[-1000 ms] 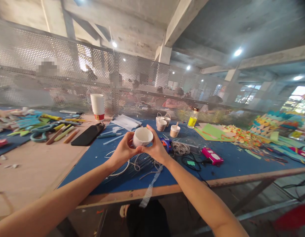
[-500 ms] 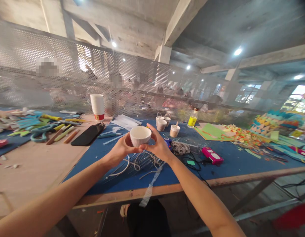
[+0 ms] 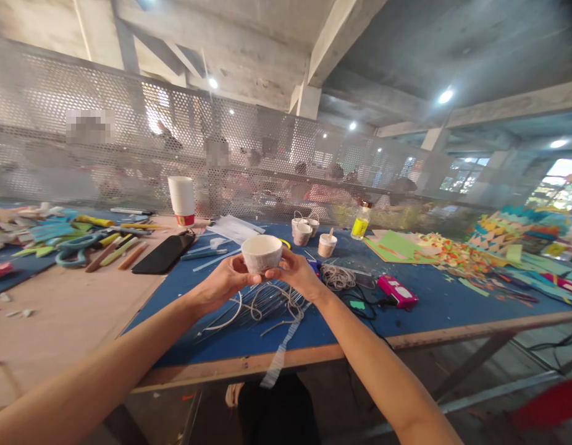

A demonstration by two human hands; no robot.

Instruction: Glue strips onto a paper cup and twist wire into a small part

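A small white cup (image 3: 262, 252) with a rough outer wall is held upright above the blue mat, its open top facing up. My left hand (image 3: 225, 283) grips it from the left with thumb and fingers closed on its side. From the right, my right hand (image 3: 299, 273) pinches its lower wall. Below the hands lie a loose white cord (image 3: 256, 309) and a bundle of thin clear sticks. A crinkled pale strip (image 3: 281, 358) hangs over the table's front edge.
Small cups (image 3: 302, 235) stand behind my right hand, near a yellow-labelled bottle (image 3: 361, 221). A black phone (image 3: 163, 253), scissors (image 3: 75, 248) and a paper cup stack (image 3: 181, 199) are left. A pink device (image 3: 397, 292) and corded coil (image 3: 339, 278) lie right. A perforated screen (image 3: 249, 154) backs the table.
The cup has shifted very slightly left. My right hand's fingers have come down from its rim to lower on its side.
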